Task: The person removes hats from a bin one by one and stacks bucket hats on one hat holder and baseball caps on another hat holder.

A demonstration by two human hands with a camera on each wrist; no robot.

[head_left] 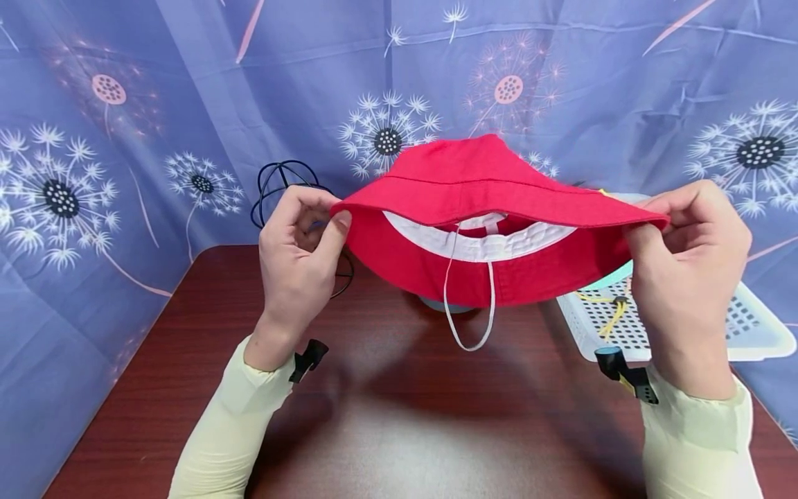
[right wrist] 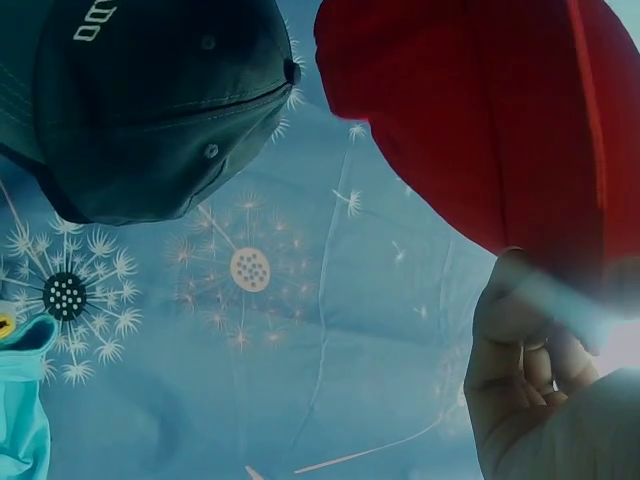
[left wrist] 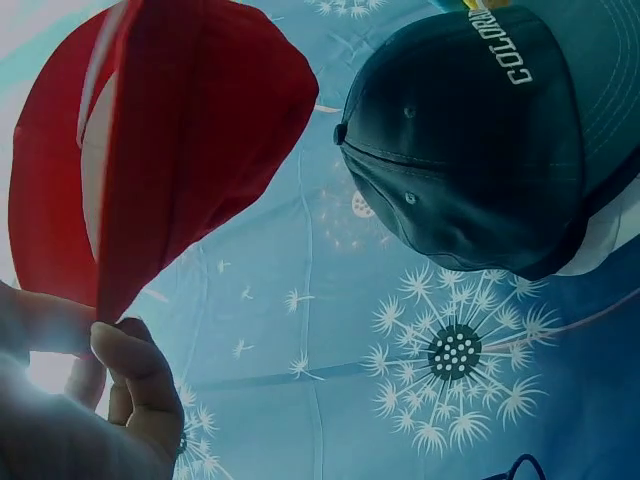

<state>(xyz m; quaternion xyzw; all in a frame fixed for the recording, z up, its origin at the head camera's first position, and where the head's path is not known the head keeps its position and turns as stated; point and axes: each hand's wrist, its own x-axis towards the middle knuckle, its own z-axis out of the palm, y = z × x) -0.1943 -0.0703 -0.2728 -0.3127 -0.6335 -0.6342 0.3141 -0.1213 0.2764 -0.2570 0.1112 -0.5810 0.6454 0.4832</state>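
Note:
A red bucket hat (head_left: 474,163) with a white inner band and a white chin cord (head_left: 449,298) is held up above the table, its underside facing me. My left hand (head_left: 299,256) pinches the left end of its brim between thumb and fingers. At the brim's right end, my right hand (head_left: 692,270) grips in the same way. Both wrist views show the brim between thumb and fingers. Beyond the hat, a dark green baseball cap (left wrist: 460,150) with white lettering appears in the wrist views; the bucket hat mostly hides it in the head view.
Behind my left hand stands a black wire frame (head_left: 283,166). A white perforated basket (head_left: 760,333) holding yellow-corded and turquoise items sits at the right of the brown wooden table (head_left: 399,416). A blue dandelion-print curtain (head_left: 280,83) hangs around the back and sides.

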